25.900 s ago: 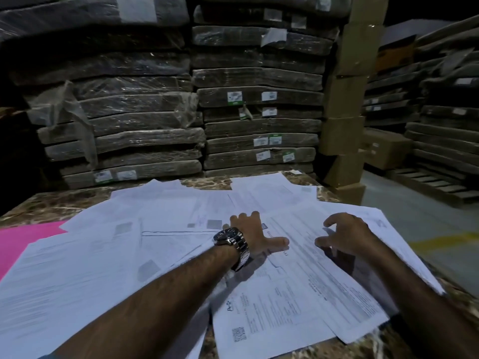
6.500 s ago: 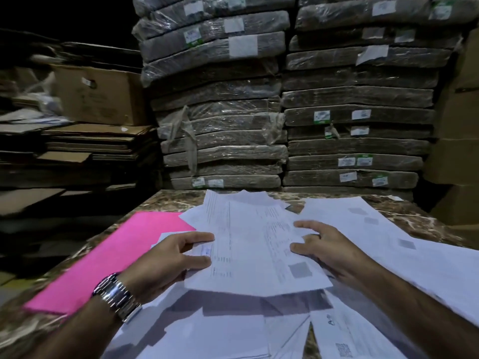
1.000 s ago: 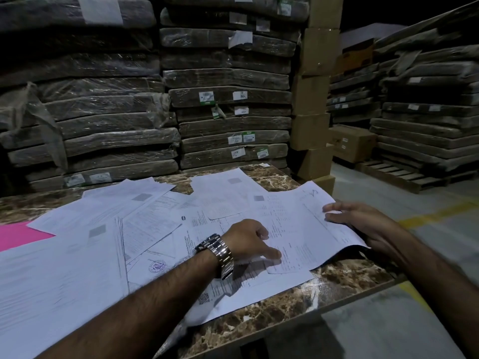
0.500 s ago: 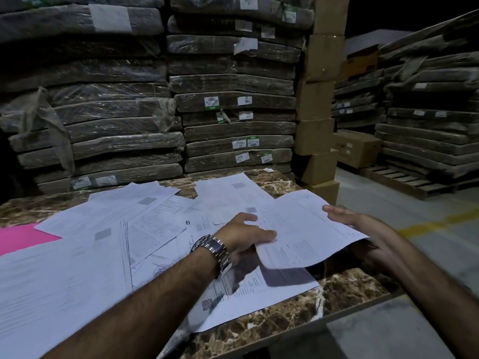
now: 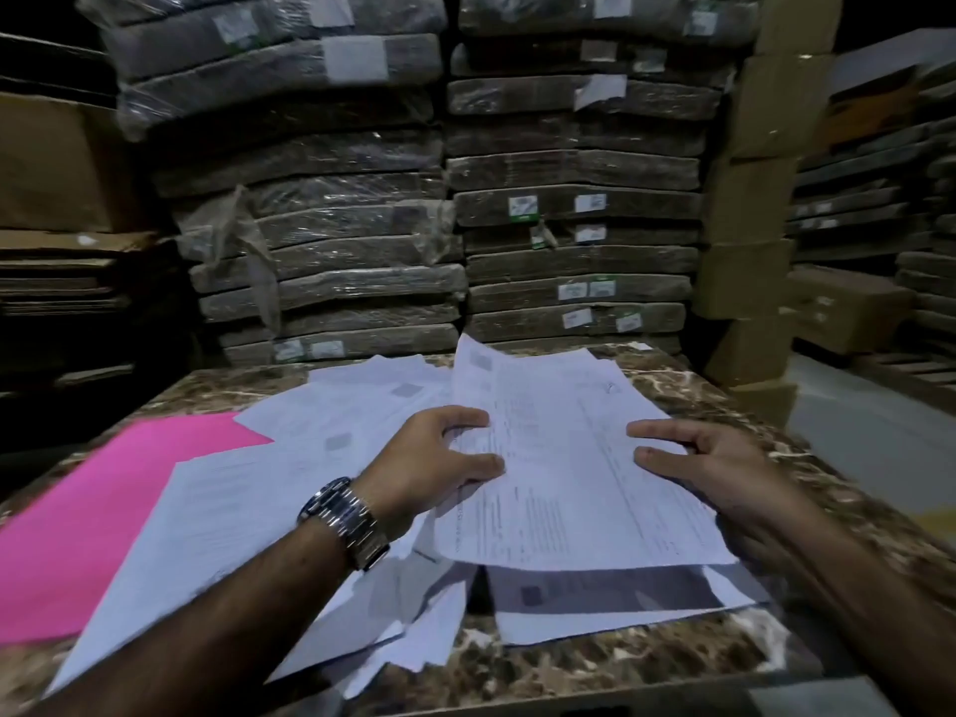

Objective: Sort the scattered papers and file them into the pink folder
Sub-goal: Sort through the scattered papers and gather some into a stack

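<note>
Gathering is the step in hand: both hands hold a small sheaf of printed sheets (image 5: pixel 569 458) raised off the marble table (image 5: pixel 543 670), casting a shadow on the papers beneath. The left hand (image 5: pixel 439 468), with a metal wristwatch (image 5: pixel 344 520) on its wrist, pinches the sheaf's left edge, thumb and forefinger curled onto the top face. The right hand (image 5: pixel 708 468) grips the right edge, forefinger and thumb lying on top; its other fingers are hidden under the paper. How many sheets are in the sheaf cannot be told.

Loose papers (image 5: pixel 233 509) lie overlapped across the left and middle of the table, and more (image 5: pixel 595 618) jut out below the sheaf at the near edge. The pink folder (image 5: pixel 103 509) lies flat at the left, its right part covered by those papers. Whether it is open cannot be told.

By my judgement the sorting is under way and nothing is filed yet. The next move calls for squaring the sheaf, setting it down as one pile, and then clearing the papers off the folder.
</note>
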